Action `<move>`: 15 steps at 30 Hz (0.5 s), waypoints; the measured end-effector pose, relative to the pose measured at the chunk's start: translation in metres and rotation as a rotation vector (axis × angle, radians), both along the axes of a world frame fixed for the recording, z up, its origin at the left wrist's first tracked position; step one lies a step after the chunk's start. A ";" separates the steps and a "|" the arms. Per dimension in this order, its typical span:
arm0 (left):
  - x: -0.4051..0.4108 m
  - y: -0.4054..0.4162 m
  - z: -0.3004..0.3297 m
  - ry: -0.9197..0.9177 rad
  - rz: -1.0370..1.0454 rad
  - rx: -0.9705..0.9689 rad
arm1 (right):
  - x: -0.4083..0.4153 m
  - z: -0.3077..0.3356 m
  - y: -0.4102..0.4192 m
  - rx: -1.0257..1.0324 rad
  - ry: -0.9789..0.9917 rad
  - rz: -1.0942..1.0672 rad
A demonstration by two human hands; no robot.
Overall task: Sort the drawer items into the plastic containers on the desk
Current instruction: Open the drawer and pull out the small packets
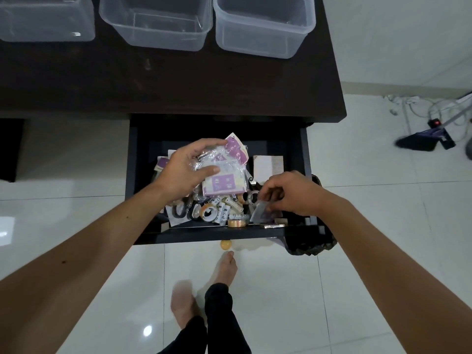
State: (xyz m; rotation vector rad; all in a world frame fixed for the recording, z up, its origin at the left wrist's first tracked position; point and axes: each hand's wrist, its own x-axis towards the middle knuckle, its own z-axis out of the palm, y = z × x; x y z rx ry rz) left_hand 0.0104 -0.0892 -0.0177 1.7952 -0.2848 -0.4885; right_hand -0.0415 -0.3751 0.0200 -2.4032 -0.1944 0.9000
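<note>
The dark drawer (132, 175) stands pulled out under the desk, full of small items. My left hand (186, 169) grips a clear plastic bag of purple-and-white packets (227, 175) over the drawer's middle. My right hand (291, 195) pinches a small grey-purple packet (261, 212) at the drawer's front right. Tape rolls (209, 213), batteries (224, 210) and black scissors (181, 208) lie along the front. Three clear plastic containers sit on the desk: left (46, 21), middle (155, 24), right (263, 29).
The dark desk (178, 85) ends at its right edge near white floor tiles. A white card (268, 167) lies at the drawer's right. A black bin bag (311, 246) hangs beside the drawer. Cables and a power strip (434, 121) lie far right. My bare feet (224, 269) stand below.
</note>
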 end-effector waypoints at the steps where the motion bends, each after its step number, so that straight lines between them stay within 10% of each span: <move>1: 0.001 0.001 -0.001 -0.002 0.002 0.003 | 0.000 0.000 0.000 -0.008 -0.020 -0.006; 15: -0.002 -0.013 0.010 0.126 -0.016 -0.032 | 0.015 0.008 0.019 0.560 -0.057 -0.651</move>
